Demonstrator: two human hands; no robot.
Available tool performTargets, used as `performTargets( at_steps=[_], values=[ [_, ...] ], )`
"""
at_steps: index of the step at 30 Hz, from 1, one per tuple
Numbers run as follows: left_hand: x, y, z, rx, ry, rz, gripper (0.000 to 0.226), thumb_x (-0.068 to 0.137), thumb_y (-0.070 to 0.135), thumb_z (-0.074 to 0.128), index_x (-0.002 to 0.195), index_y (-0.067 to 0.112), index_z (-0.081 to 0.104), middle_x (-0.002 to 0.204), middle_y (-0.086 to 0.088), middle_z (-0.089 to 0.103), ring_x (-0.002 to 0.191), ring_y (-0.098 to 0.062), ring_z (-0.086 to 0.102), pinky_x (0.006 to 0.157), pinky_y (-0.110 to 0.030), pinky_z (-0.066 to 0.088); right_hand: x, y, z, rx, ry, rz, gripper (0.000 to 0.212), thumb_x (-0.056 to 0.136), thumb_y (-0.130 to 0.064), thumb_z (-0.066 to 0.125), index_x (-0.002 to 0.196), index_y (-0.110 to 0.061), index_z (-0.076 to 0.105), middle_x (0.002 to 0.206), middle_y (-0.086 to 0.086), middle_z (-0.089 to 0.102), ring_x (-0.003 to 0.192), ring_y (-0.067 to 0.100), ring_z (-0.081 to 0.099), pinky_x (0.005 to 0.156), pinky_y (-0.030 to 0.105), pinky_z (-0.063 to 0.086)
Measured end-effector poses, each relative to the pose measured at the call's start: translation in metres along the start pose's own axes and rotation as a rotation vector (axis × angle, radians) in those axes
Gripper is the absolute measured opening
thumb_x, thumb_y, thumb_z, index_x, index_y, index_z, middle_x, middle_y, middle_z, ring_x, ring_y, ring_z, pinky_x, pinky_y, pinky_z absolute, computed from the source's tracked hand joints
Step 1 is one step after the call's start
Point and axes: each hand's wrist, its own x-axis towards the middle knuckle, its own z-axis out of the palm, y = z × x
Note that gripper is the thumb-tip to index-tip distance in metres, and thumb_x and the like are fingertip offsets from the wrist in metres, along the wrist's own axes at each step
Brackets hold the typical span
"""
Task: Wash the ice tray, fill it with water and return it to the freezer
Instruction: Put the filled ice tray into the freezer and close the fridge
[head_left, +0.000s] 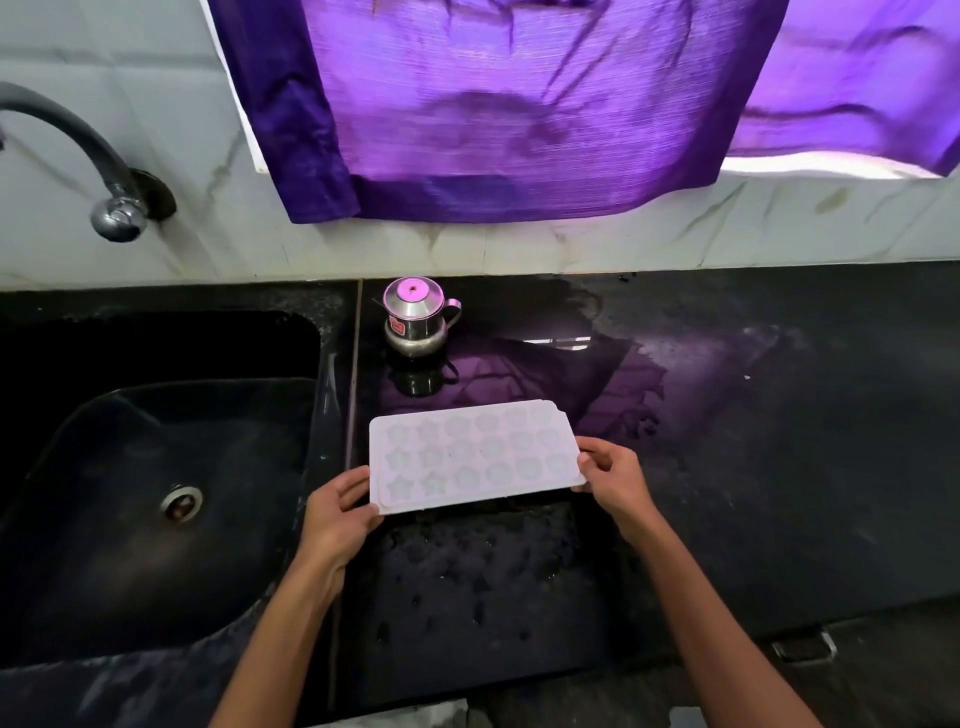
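Observation:
A white ice tray (470, 454) with star and round moulds is held flat just above the black countertop (779, 441), right of the sink. My left hand (340, 512) grips its left short edge, thumb on top. My right hand (615, 480) pinches its right short edge. The black sink (130, 519) with a metal drain (181, 505) lies to the left. The curved tap (111, 205) comes out of the wall above the sink's far left; no water runs from it.
A small steel pot with a lid (418, 319) stands at the back of the counter behind the tray. A wet patch (623, 374) spreads over the counter to its right. A purple curtain (519, 104) hangs over the window above.

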Motion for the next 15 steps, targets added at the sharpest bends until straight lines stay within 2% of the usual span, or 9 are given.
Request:
performTargets(
  at_steps=[5, 8, 10, 12, 15],
  values=[
    [-0.016, 0.002, -0.010, -0.034, 0.026, 0.032, 0.052, 0.084, -0.021, 0.050, 0.130, 0.002, 0.051, 0.125, -0.010, 0.061, 0.094, -0.015, 0.062, 0.066, -0.022, 0.051, -0.006, -0.014, -0.001, 0.033, -0.043, -0.043, 0.026, 0.097, -0.001, 0.044, 0.113, -0.007, 0.064, 0.094, 0.003, 0.070, 0.074, 0.008, 0.064, 0.055, 0.014, 0.052],
    [-0.029, 0.003, -0.022, -0.064, 0.061, 0.045, 0.051, 0.084, -0.020, 0.051, 0.128, 0.005, 0.053, 0.105, 0.004, 0.065, 0.086, -0.005, 0.063, 0.056, -0.014, 0.053, -0.010, -0.028, 0.003, 0.045, -0.099, -0.086, 0.026, 0.097, -0.001, 0.044, 0.110, -0.012, 0.065, 0.089, -0.005, 0.069, 0.075, 0.006, 0.064, 0.054, 0.012, 0.050],
    [-0.039, 0.003, -0.031, -0.096, 0.096, 0.048, 0.050, 0.084, -0.020, 0.051, 0.126, 0.005, 0.055, 0.096, 0.009, 0.064, 0.083, -0.004, 0.063, 0.053, -0.012, 0.052, -0.010, -0.035, 0.009, 0.043, -0.154, -0.118, 0.027, 0.097, -0.001, 0.045, 0.111, -0.011, 0.065, 0.091, -0.001, 0.070, 0.072, 0.005, 0.064, 0.054, 0.012, 0.050],
    [-0.051, -0.002, -0.042, -0.134, 0.157, 0.054, 0.048, 0.084, -0.021, 0.050, 0.125, 0.004, 0.055, 0.095, 0.008, 0.064, 0.081, -0.003, 0.063, 0.052, -0.011, 0.051, -0.011, -0.042, 0.021, 0.041, -0.220, -0.147, 0.027, 0.097, 0.000, 0.045, 0.113, -0.010, 0.064, 0.091, 0.002, 0.070, 0.067, 0.004, 0.063, 0.054, 0.012, 0.049],
    [-0.073, -0.012, -0.062, -0.183, 0.247, 0.065, 0.047, 0.085, -0.020, 0.049, 0.125, 0.004, 0.056, 0.100, 0.004, 0.066, 0.083, -0.004, 0.063, 0.053, -0.011, 0.051, -0.013, -0.049, 0.043, 0.030, -0.323, -0.189, 0.026, 0.096, -0.001, 0.046, 0.113, -0.010, 0.064, 0.089, -0.001, 0.071, 0.071, 0.009, 0.063, 0.056, 0.015, 0.052]
  ],
)
